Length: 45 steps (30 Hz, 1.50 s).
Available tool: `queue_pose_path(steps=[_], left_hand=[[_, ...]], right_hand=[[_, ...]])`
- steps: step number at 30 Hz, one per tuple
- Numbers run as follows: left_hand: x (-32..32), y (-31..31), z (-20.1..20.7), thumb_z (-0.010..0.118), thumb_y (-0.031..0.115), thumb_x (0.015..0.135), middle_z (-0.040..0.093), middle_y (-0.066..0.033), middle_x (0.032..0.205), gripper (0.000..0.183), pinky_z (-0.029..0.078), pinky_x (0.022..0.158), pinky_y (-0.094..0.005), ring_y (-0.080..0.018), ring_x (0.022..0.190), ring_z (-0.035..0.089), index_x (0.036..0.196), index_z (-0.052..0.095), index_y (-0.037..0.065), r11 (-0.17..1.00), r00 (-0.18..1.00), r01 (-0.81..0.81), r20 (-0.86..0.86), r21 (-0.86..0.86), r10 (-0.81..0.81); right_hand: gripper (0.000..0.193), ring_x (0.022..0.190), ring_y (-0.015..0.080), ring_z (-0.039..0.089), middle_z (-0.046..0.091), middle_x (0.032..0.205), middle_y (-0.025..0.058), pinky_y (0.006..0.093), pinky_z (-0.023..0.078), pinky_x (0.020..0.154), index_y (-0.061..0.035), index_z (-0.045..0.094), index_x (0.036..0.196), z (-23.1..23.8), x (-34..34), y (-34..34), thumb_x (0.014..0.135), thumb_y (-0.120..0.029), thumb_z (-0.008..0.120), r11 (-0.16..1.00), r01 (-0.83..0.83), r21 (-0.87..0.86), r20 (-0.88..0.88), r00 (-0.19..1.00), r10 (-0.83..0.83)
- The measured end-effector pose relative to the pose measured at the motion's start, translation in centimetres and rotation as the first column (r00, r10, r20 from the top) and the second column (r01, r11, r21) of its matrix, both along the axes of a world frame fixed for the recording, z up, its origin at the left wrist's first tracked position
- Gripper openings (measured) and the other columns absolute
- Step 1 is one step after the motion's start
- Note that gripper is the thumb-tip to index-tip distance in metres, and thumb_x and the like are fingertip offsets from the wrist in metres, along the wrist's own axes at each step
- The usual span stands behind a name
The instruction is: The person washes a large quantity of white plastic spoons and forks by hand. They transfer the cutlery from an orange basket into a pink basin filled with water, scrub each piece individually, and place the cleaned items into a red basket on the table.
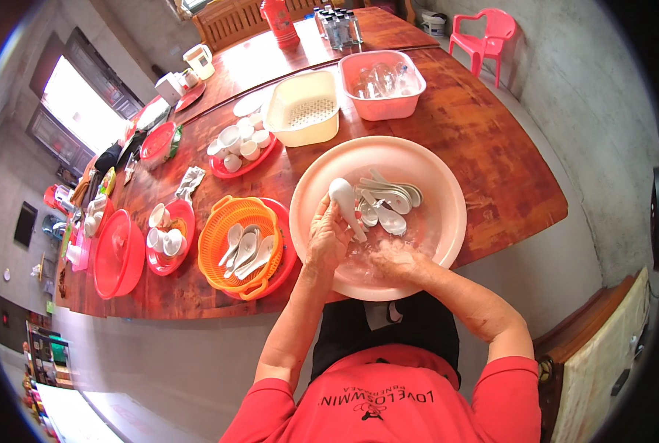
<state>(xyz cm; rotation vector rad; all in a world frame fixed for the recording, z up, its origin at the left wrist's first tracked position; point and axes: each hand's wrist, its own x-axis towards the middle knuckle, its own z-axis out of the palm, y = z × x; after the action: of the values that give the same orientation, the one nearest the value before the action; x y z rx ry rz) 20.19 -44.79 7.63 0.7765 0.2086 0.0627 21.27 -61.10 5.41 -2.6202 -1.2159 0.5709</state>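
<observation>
A wide pale pink basin [447, 221] of water sits at the table's near edge, in front of me. My left hand [328, 236], closed, holds a white soup spoon [342, 193] upright over the basin's left side. My right hand [397, 260] dips into the water at the near side; splashes hide its fingers, so their pose is unclear. Several white spoons [392, 221] lie piled in the basin just beyond my hands. To the left, an orange colander [206, 247] holds several more white spoons [246, 247] and rests on a red tray [291, 258].
Beyond the basin stand a cream perforated basket [274, 111] and a pink tub [388, 111] of clear glasses. Red plates with white cups [230, 140] and an upright red basin [119, 255] occupy the left. A red thermos [279, 26] and small bottles [337, 29] stand farther back.
</observation>
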Motion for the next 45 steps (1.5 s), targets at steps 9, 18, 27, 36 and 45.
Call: queue_pose_path(steps=[9,18,27,36,45], left_hand=[[0.6,0.0,-0.3,0.052,0.029,0.090,0.053,0.0033,0.084,0.032,0.040,0.051,-0.0248,-0.0092,0.063,0.046,0.120,0.049,0.018,0.994,0.979,0.023,-0.199,-0.104,-0.044],[0.0,-0.5,0.7,0.028,0.053,0.093,0.047,-0.0069,0.124,0.055,0.037,0.100,-0.0369,-0.0206,0.115,0.046,0.128,0.038,0.013,0.955,0.959,0.252,0.170,-0.159,-0.225],[0.6,0.1,-1.0,0.045,0.048,0.089,0.056,-0.0077,0.099,0.048,0.048,0.082,-0.0343,-0.0186,0.092,0.055,0.113,0.049,0.007,0.985,0.990,0.129,0.080,-0.111,-0.120],[-0.7,-0.9,1.5,0.047,0.047,0.090,0.052,-0.0044,0.093,0.044,0.050,0.062,-0.0276,-0.0145,0.078,0.054,0.113,0.048,0.009,0.986,0.997,0.057,0.045,0.155,-0.065],[0.0,-1.0,0.4,0.040,0.054,0.089,0.054,-0.0051,0.090,0.052,0.049,0.069,-0.0294,-0.0154,0.080,0.054,0.112,0.049,0.008,0.992,0.992,-0.066,0.113,0.106,0.054]], right_hand=[[0.021,0.080,0.0321,0.060,0.060,0.084,0.0213,0.0399,0.047,0.073,0.0031,0.060,0.087,6.7,3.1,0.8,0.077,-0.015,0.058,0.509,0.425,0.748,-0.370,0.905,-0.211],[0.022,0.090,0.0332,0.058,0.058,0.096,0.0173,0.0388,0.046,0.081,0.0004,0.063,0.091,6.4,2.2,7.0,0.070,-0.004,0.060,0.287,0.295,0.912,-0.162,0.899,-0.408],[0.011,0.087,0.0339,0.057,0.059,0.092,0.0167,0.0397,0.046,0.077,0.0022,0.061,0.081,5.4,0.3,3.8,0.071,0.000,0.056,0.576,0.155,0.803,-0.021,0.972,-0.233],[0.015,0.086,0.0344,0.058,0.058,0.090,0.0197,0.0417,0.047,0.077,0.0011,0.061,0.083,3.6,-0.9,-0.4,0.075,-0.008,0.053,0.903,0.222,0.368,-0.031,0.973,-0.227],[0.011,0.075,0.0071,0.052,0.053,0.085,0.0005,0.0200,0.044,0.067,-0.0054,0.058,0.093,5.2,-0.4,1.2,0.082,-0.006,0.055,0.506,0.633,0.586,-0.780,0.610,0.140]])
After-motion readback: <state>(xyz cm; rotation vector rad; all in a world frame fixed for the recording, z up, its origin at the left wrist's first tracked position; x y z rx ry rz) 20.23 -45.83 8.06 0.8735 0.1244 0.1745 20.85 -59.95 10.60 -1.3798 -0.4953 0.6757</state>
